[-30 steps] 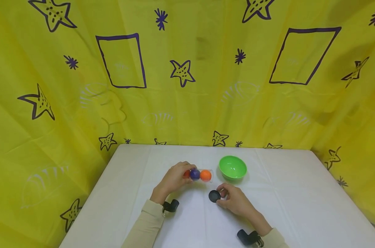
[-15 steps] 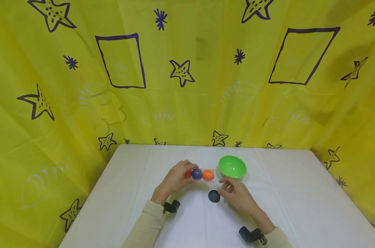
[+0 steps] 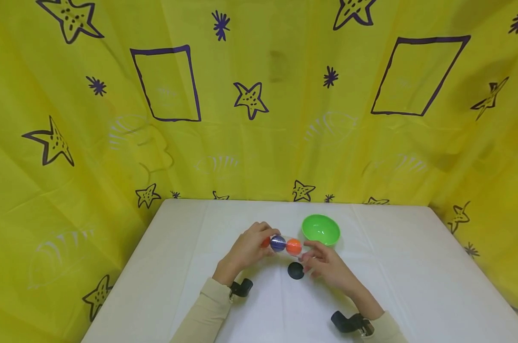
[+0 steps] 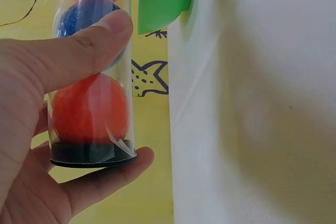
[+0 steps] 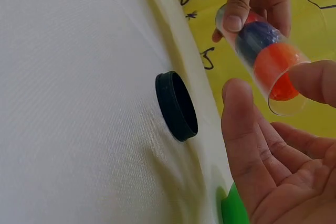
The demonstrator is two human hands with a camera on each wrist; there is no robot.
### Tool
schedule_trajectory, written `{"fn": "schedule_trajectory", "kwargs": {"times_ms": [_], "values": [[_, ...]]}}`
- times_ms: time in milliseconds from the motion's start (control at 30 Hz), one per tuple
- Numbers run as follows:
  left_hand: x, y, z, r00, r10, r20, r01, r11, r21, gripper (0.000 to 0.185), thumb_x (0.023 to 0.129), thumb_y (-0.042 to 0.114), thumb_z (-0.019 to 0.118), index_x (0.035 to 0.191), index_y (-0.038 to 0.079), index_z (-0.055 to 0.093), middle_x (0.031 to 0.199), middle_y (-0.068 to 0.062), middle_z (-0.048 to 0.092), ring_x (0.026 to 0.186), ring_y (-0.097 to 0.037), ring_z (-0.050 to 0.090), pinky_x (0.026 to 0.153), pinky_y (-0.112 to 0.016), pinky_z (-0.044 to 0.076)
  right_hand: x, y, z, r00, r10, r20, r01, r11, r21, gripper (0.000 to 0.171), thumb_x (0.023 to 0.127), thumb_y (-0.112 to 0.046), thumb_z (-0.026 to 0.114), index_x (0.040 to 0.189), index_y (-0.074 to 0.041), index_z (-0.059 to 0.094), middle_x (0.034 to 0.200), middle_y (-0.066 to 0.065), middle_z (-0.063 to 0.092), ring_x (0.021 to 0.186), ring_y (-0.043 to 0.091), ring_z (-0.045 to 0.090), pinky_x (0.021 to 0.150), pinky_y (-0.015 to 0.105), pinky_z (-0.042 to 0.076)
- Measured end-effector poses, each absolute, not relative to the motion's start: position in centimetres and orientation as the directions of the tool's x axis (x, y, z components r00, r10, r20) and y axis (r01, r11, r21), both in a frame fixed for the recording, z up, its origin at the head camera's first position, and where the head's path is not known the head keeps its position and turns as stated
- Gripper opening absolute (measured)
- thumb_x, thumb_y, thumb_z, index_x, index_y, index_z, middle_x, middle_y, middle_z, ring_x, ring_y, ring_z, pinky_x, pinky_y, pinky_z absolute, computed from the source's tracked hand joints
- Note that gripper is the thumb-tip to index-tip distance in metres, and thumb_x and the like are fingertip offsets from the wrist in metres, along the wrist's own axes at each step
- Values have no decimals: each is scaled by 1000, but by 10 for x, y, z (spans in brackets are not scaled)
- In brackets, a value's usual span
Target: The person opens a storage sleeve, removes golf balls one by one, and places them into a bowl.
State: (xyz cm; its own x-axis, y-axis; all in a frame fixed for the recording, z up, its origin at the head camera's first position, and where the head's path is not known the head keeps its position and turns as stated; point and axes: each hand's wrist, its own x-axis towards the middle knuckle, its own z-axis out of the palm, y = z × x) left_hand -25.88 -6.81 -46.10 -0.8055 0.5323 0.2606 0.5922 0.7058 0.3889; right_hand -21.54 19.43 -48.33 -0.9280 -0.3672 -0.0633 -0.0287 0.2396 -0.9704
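Note:
My left hand (image 3: 251, 244) grips a clear plastic tube (image 5: 258, 81) that lies sideways above the table, with its thumb across the wall. Inside are an orange ball (image 3: 293, 247), a dark blue ball (image 3: 278, 243) and a red ball (image 4: 89, 109). A black cap (image 4: 93, 153) closes the end at the left hand; the other end is uncapped. At that uncapped end is my right hand (image 3: 329, 267), fingers loosely spread, one fingertip overlapping the rim in the right wrist view. A loose black cap (image 5: 176, 106) lies on the table beneath.
A green bowl (image 3: 321, 230) stands on the white-covered table (image 3: 392, 267), just behind the right hand. Behind the table hangs a yellow curtain (image 3: 250, 143) printed with stars. Black cameras are strapped to both wrists.
The right hand has let go of the loose black cap and moved up to the tube's uncapped end. The left hand has shifted the tube right, its uncapped end tilting slightly down.

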Motion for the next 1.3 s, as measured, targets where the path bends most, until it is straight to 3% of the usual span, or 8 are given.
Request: {"fn": "schedule_trajectory", "kwargs": {"times_ms": [367, 800, 1300], "values": [[-256, -64, -460, -807, 527, 266, 590, 731, 342, 46, 83, 25, 86, 126, 21, 70, 118, 2, 66, 110, -16, 56, 83, -37, 58, -216, 196, -482, -894, -437, -98, 26, 167, -986, 61, 104, -16, 59, 150, 11, 30, 116, 31, 66, 89, 19, 69, 73, 33, 61], [-255, -64, -458, -807, 514, 291, 588, 746, 314, 44, 84, 28, 86, 125, 23, 70, 116, 3, 65, 107, -14, 55, 76, -31, 54, -216, 196, -484, -931, -362, -48, -22, 188, -982, 56, 101, -16, 65, 145, 8, 41, 119, 35, 60, 87, 20, 69, 73, 33, 61], [-256, -67, -457, -813, 504, 293, 580, 751, 315, 44, 84, 27, 86, 124, 22, 70, 115, 1, 65, 105, -16, 59, 81, -32, 55, -217, 200, -485, -951, -309, 1, -74, 224, -972, 52, 96, -13, 71, 140, 6, 49, 114, 32, 64, 81, 27, 68, 67, 33, 61]]}}
